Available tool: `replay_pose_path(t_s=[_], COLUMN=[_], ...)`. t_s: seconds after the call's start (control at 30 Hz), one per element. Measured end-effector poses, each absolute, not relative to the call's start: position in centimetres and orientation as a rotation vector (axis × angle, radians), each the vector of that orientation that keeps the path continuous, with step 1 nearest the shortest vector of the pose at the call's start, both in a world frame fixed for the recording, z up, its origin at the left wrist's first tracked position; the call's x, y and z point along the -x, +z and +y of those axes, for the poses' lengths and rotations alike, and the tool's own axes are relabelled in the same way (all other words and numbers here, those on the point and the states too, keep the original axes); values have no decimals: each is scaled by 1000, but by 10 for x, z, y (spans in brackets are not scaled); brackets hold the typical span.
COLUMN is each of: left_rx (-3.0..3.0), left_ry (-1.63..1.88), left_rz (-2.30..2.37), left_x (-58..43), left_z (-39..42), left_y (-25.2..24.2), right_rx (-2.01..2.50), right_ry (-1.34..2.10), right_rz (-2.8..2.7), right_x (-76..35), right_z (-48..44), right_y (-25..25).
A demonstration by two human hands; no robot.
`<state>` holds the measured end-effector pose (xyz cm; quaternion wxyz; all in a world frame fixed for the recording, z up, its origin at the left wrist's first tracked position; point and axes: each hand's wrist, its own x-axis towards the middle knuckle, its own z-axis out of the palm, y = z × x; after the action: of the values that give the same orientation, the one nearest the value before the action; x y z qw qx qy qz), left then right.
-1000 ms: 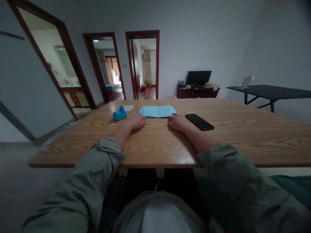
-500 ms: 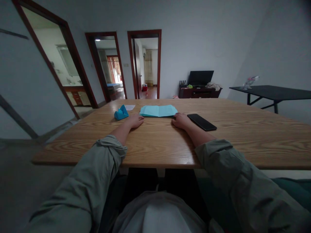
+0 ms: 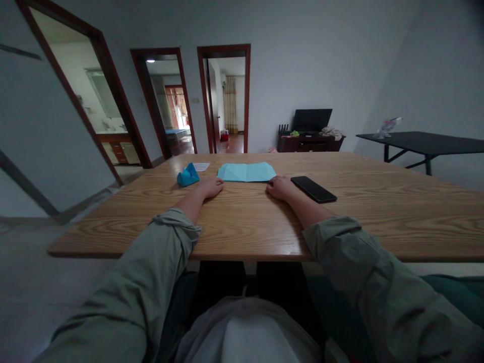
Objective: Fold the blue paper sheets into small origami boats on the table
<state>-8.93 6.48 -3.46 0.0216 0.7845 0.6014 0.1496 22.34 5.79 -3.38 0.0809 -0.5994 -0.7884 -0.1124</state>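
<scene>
A light blue sheet of paper (image 3: pixel 246 172) lies on the wooden table in front of me, with a crease down its middle and slanted sides. My left hand (image 3: pixel 212 187) rests palm down by its near left corner, fingers stretched out on the tabletop. By the near right corner lies my right hand (image 3: pixel 281 188), also palm down, its fingers low on the table and slightly bent. Whether the fingertips touch the paper is hard to see. A folded darker blue paper piece (image 3: pixel 188 175) stands left of my left hand. Right of my right hand is a black phone (image 3: pixel 313 189).
A small white slip (image 3: pixel 201 167) lies behind the folded piece. The wooden table (image 3: pixel 242 227) reaches close to my body. Farther back are a TV (image 3: pixel 312 121) on a dark cabinet (image 3: pixel 310 145), a black table (image 3: pixel 427 143) at right, and several doorways.
Both hands stay almost in place by the paper's near corners. The paper, the folded piece and the phone keep their positions; the view shifts very slightly.
</scene>
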Motion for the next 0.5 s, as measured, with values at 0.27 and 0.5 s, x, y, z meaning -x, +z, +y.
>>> replay_pose_path(t_s=[0.27,0.5], left_rx=[-2496,-2492], left_ry=[359,220], left_rz=[1928,1999], left_x=[90,87], left_z=[65,67], left_y=[-35,-39], right_rx=[1853,1862], right_ry=[-309,-276], right_rz=[-2327,-2327], right_x=[-223,-223], right_z=[56,54], right_y=[-33,-32])
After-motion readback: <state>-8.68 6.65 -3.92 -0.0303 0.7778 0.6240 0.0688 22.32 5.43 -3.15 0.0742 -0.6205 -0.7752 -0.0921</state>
